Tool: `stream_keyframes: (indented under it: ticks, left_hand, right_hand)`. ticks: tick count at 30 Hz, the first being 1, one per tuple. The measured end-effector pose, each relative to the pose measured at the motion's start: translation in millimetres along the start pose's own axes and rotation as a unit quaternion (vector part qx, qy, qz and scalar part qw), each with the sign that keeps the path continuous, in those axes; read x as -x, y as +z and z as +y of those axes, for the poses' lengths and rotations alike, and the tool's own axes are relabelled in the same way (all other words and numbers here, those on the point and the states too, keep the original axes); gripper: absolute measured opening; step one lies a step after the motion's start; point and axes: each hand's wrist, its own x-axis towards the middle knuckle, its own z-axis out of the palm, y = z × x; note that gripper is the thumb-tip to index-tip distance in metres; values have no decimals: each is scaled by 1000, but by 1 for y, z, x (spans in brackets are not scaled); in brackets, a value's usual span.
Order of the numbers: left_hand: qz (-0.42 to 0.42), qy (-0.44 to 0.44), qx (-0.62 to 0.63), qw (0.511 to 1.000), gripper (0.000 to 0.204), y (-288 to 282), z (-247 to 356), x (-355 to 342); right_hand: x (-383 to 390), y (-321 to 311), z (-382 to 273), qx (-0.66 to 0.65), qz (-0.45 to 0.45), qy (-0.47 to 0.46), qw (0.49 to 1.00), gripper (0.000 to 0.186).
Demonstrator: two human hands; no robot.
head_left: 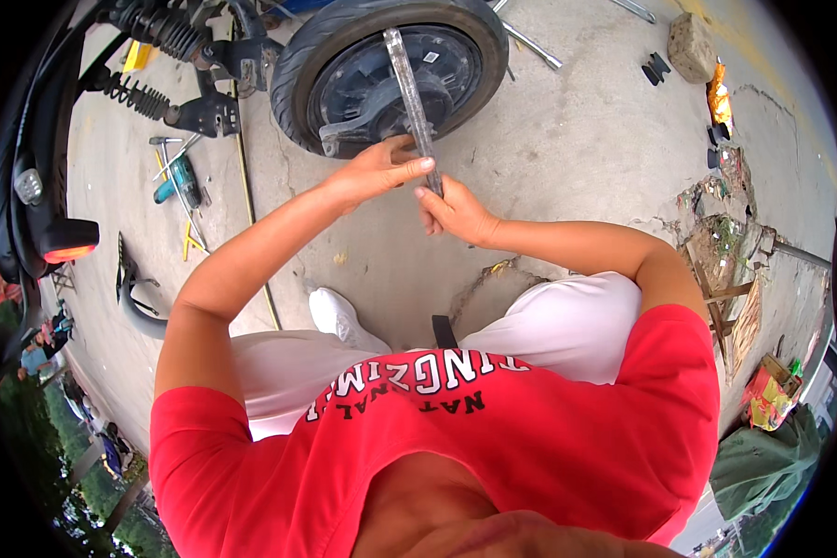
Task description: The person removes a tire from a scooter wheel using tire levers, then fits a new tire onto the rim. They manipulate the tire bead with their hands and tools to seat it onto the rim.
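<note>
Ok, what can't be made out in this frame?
All in the head view:
Grey bar: lower end hidden by the right hand.
Left hand: some fingers hidden behind its thumb and the bar.
Wheel: hub partly behind the bar.
Black vehicle: cut off by the picture's rim.
Distant items, lower left: too small.

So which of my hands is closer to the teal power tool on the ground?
Left. Your left hand is to the tool's right, by the metal bar; your right hand is farther right, gripping the bar's near end.
</note>
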Motion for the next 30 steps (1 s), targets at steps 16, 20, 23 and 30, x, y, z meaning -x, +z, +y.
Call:
stream_keyframes:
  ticks: [16, 20, 23, 30]
  left_hand:
    - [295, -121, 214, 923, 30, 53, 1, -33]
    - [290, -124, 247, 916, 24, 50, -6, -21]
    - [285, -129, 277, 909, 19, 44, -26, -4]
    - [315, -128, 291, 894, 21, 50, -36, 7]
  right_hand:
    - [-62, -39, 35, 318, -349, -62, 879, 41]
    - [-68, -131, 46, 408, -445, 174, 778, 33]
    - [-86, -208, 17, 565, -324, 263, 711, 29]
    - [-228, -242, -68, 572, 119, -168, 794, 24]
